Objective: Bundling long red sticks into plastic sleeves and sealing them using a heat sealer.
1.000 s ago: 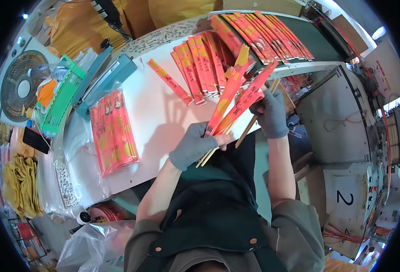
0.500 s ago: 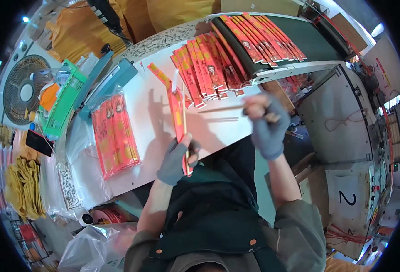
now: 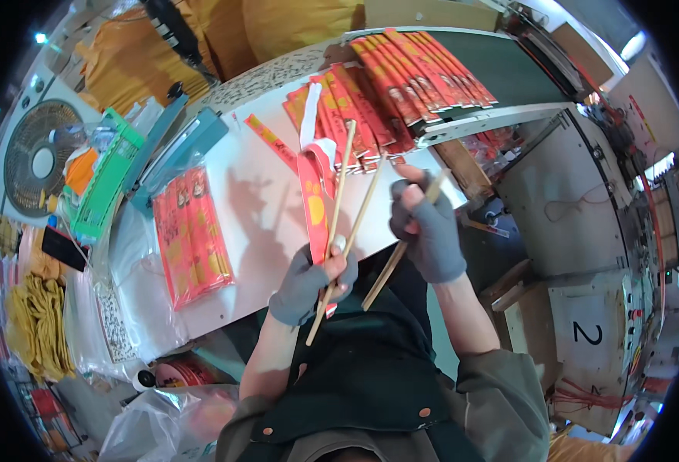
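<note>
My left hand [image 3: 312,285], in a grey fingerless glove, is closed round wooden chopsticks [image 3: 341,189] and a red paper chopstick sleeve [image 3: 314,202]. The sleeve is torn open, and its white inside curls out at the top. My right hand [image 3: 430,235], gloved the same way, grips more wooden chopsticks [image 3: 385,277] that slant down toward my apron. Just beyond my hands, several red and gold chopstick packets [image 3: 348,108] lie overlapping at the back of the white table [image 3: 254,231]. A single red packet [image 3: 270,142] lies apart to their left.
More packets [image 3: 420,73] rest in a row on a green conveyor belt [image 3: 501,69]. Left on the table is a clear-wrapped bundle of packets [image 3: 193,239]. Beyond stand a blue-grey device [image 3: 189,146], a green basket [image 3: 108,181] and a fan [image 3: 39,158]. A grey cabinet [image 3: 566,192] is at right.
My right hand has come down and left, closer to my left hand, and its chopsticks now point downward. The sleeve in my left hand is more torn, with more chopstick length showing.
</note>
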Demonstrator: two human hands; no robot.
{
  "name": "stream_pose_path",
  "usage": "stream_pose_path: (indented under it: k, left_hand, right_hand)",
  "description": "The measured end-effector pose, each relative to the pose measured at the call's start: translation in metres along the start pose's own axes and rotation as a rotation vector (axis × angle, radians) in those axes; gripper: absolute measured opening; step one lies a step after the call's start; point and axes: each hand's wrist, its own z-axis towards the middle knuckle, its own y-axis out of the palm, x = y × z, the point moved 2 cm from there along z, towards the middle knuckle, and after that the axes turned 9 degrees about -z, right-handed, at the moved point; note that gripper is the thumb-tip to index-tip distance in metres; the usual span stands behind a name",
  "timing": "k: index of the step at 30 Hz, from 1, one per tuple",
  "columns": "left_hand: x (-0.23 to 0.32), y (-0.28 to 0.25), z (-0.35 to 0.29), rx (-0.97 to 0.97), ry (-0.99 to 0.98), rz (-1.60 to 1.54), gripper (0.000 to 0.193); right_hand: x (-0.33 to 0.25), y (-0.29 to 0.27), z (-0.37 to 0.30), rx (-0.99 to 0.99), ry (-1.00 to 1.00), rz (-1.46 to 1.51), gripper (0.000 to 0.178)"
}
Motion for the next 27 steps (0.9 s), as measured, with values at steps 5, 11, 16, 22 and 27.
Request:
stream_pose_path:
  k: [5,11,16,22,27]
  left_hand:
    - [-0.023,0.028,0.017,-0.044,-0.134,0.268,0.013]
    - [-0.025,0.030,0.030,0.151,-0.148,0.746,0.037]
    - [-0.037,-0.011,0.045,0.251,0.154,0.937,0.030]
    - [-0.021,-0.023,0.061,0.327,0.296,1.246,0.019]
    - [0.015,0.012,0.070,0.433,0.229,1.362,0.010]
  right_hand:
    - [-0.008,-0.021,-0.007,-0.093,0.122,-0.183,0.028]
    - [-0.109,-0.153,-0.012,0.326,-0.418,-0.278,0.042]
    - [-0.252,-0.392,-0.110,1.034,-0.770,-0.412,0.032]
    - [-0.321,-0.605,-0.238,1.419,-0.741,0.027,0.012]
    - [-0.294,-0.699,-0.250,1.490,-0.645,0.201,0.039]
